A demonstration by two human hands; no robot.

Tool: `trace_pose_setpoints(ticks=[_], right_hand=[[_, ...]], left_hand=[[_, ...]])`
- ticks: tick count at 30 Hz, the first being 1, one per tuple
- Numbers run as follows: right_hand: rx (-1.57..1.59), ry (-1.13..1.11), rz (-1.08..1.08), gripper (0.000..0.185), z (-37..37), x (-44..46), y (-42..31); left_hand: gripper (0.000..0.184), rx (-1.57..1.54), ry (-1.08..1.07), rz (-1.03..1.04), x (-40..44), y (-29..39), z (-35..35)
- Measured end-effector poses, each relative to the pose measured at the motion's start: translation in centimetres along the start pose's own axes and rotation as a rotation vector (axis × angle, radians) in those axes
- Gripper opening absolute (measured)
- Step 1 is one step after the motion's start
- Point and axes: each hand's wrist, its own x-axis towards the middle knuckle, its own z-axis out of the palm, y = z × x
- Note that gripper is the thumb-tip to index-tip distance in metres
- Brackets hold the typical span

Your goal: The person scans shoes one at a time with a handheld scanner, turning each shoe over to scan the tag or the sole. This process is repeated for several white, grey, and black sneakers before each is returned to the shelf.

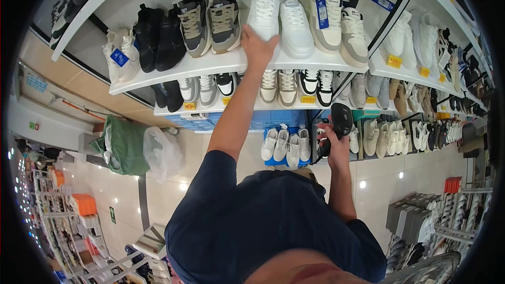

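My left hand (259, 46) reaches up to the top shelf, its fingers closed around the toe of a white sneaker (264, 8). That shoe leans with its heel toward the back, and its white mate (295, 25) stands just to the right. Lower on the right, my right hand (336, 144) grips a black handheld barcode scanner (342, 119) by its handle. Grey-and-beige sneakers (195, 21) are left of the held shoe. To its right sit cream-and-grey sneakers (327, 18), one with a blue tag (322, 12).
Below runs a second shelf (247, 104) of sneakers with yellow price tags. Several white shoes (293, 151) stand lower, near the floor. A green bag (123, 144) and a clear plastic bag (162, 152) lie at left. More shoe racks (457, 226) stand behind me.
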Motion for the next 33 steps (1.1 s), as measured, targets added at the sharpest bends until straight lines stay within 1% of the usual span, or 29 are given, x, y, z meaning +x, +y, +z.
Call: trace_pose_setpoints(ticks=[2,5,6,8,12,14,17,20,24,26,27,29,30,32,33], right_hand=[[0.002,0.011,0.008,0.046,0.2,-0.3,-0.1],[0.029,0.02,0.014,0.041,0.4,-0.7,-0.2],[0.031,0.023,0.013,0.041,0.4,-0.8,-0.1],[0.034,0.026,0.014,0.041,0.4,-0.9,0.0],[0.018,0.041,0.019,0.041,0.4,-1.1,0.3],[0.017,0.048,0.015,0.041,0.2,-1.2,0.5],[-0.008,0.034,0.009,0.044,0.0,-1.1,0.8],[-0.02,0.033,0.02,0.044,-0.2,-1.1,1.1],[-0.046,0.024,0.008,0.044,-0.5,-1.3,1.2],[-0.053,0.015,0.019,0.044,-0.7,-1.5,1.2],[-0.049,0.007,0.026,0.044,-1.0,-1.5,1.2],[-0.049,-0.014,0.036,0.044,-1.5,-1.7,1.1],[-0.051,-0.021,0.033,0.044,-1.8,-1.8,1.0],[-0.058,-0.046,0.036,0.044,-2.6,-2.0,0.7],[-0.066,-0.058,0.037,0.043,-3.1,-2.0,0.5]], left_hand=[[0.112,0.076,-0.031,0.089,-0.2,-0.3,-0.1],[0.11,0.129,-0.022,0.146,0.0,-0.7,0.0],[0.11,0.129,-0.022,0.146,0.0,-0.2,-0.3],[0.108,0.149,-0.079,0.064,-0.2,0.7,-0.7],[0.106,0.232,-0.05,0.084,-0.2,0.8,-0.3],[0.106,0.308,-0.056,0.062,-0.4,1.3,-0.6],[0.107,0.364,-0.048,0.052,-0.6,1.3,-0.7],[0.11,0.347,-0.019,0.093,-1.1,0.9,-0.8],[0.11,0.326,-0.01,0.109,-1.9,0.4,-1.3],[0.105,0.203,0.041,0.239,-2.5,-0.3,-1.5],[0.105,0.208,0.045,0.231,-3.2,-0.1,-1.9],[0.091,0.123,0.055,0.241,-5.3,0.3,-2.9],[0.091,0.13,0.063,0.233,-6.6,0.1,-3.4],[0.077,0.21,0.136,0.431,-10.0,-1.2,-3.9],[0.071,0.164,0.122,0.422,-12.3,-1.8,-4.2]])
